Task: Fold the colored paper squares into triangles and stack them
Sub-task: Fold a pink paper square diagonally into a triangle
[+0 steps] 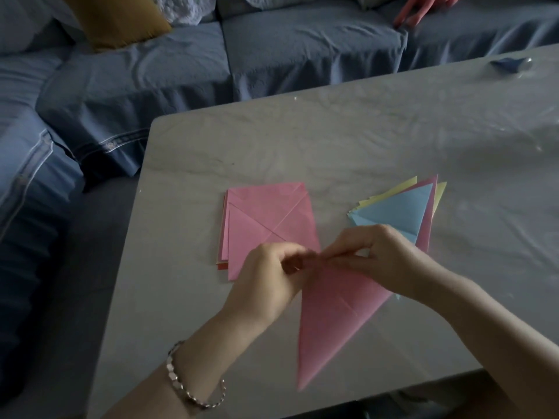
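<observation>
Pinching the upper corner of the pink triangle, the left hand and right hand are holding it over the desk, fingers curled onto the paper, between the pile of squares and the stack of triangles. Motion blur is hiding the exact grip. Probable risks: a loosening pinch is letting the layers slide apart and skewing the crease, and a careless set-down is fanning the already splayed stack further.
</observation>
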`<act>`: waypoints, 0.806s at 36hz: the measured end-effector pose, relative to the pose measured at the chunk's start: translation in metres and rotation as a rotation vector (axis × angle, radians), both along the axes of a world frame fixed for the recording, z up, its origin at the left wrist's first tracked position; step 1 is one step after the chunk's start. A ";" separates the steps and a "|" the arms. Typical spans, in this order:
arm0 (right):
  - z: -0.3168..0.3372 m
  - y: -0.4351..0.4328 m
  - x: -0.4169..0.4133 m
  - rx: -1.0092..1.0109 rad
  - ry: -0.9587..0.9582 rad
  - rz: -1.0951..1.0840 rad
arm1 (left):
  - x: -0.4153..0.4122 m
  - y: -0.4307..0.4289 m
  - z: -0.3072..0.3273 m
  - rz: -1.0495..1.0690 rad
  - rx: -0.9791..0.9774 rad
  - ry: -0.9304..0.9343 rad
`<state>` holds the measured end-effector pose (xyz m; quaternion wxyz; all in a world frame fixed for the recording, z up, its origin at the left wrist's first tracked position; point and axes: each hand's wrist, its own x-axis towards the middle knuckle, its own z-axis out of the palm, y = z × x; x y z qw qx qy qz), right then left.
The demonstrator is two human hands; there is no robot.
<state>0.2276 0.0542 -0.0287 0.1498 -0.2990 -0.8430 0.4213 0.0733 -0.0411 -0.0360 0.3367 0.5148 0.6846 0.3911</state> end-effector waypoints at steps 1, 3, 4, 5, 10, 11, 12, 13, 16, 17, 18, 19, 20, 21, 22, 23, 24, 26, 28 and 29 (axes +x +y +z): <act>0.001 0.003 -0.001 0.067 -0.058 0.047 | 0.000 0.002 -0.001 -0.027 -0.025 0.037; -0.001 0.010 -0.005 0.273 -0.117 0.081 | 0.002 0.007 -0.005 0.016 -0.074 0.041; -0.003 0.012 -0.006 0.389 -0.103 0.066 | 0.002 0.010 -0.008 0.087 -0.099 -0.007; -0.006 0.013 -0.007 0.478 -0.078 0.035 | 0.001 0.013 -0.013 0.176 -0.121 -0.095; -0.034 -0.007 -0.014 0.486 -0.070 0.035 | -0.008 0.028 -0.046 0.502 -0.191 -0.431; -0.044 -0.013 -0.014 0.456 -0.120 0.063 | -0.010 0.028 -0.055 0.521 -0.216 -0.382; -0.053 -0.019 -0.015 0.431 -0.171 0.085 | -0.012 0.029 -0.064 0.536 -0.236 -0.327; -0.062 -0.025 -0.015 0.424 -0.217 0.110 | -0.014 0.028 -0.071 0.553 -0.249 -0.289; -0.088 -0.039 -0.012 0.481 -0.366 0.076 | -0.017 0.024 -0.086 0.580 -0.270 -0.254; -0.093 -0.041 -0.011 0.487 -0.407 0.043 | -0.018 0.023 -0.089 0.577 -0.273 -0.244; -0.097 -0.042 -0.010 0.488 -0.439 0.004 | -0.019 0.022 -0.091 0.575 -0.271 -0.234; -0.101 -0.040 -0.010 0.491 -0.468 -0.022 | -0.020 0.022 -0.093 0.571 -0.266 -0.225; -0.100 -0.038 -0.011 0.506 -0.492 -0.051 | -0.020 0.022 -0.094 0.567 -0.260 -0.214; -0.100 -0.037 -0.012 0.490 -0.527 -0.073 | -0.021 0.023 -0.095 0.562 -0.258 -0.202; -0.098 -0.034 -0.015 0.475 -0.551 -0.090 | -0.022 0.023 -0.096 0.557 -0.254 -0.192; -0.097 -0.030 -0.018 0.458 -0.561 -0.073 | -0.022 0.024 -0.096 0.552 -0.251 -0.187; -0.098 -0.026 -0.021 0.437 -0.571 -0.051 | -0.023 0.024 -0.097 0.550 -0.246 -0.180; -0.101 -0.016 -0.027 0.423 -0.600 -0.048 | -0.023 0.024 -0.098 0.543 -0.227 -0.154; -0.099 -0.007 -0.034 0.453 -0.631 -0.074 | -0.022 0.024 -0.098 0.535 -0.216 -0.141; -0.099 -0.003 -0.037 0.461 -0.630 -0.096 | -0.023 0.024 -0.099 0.530 -0.220 -0.143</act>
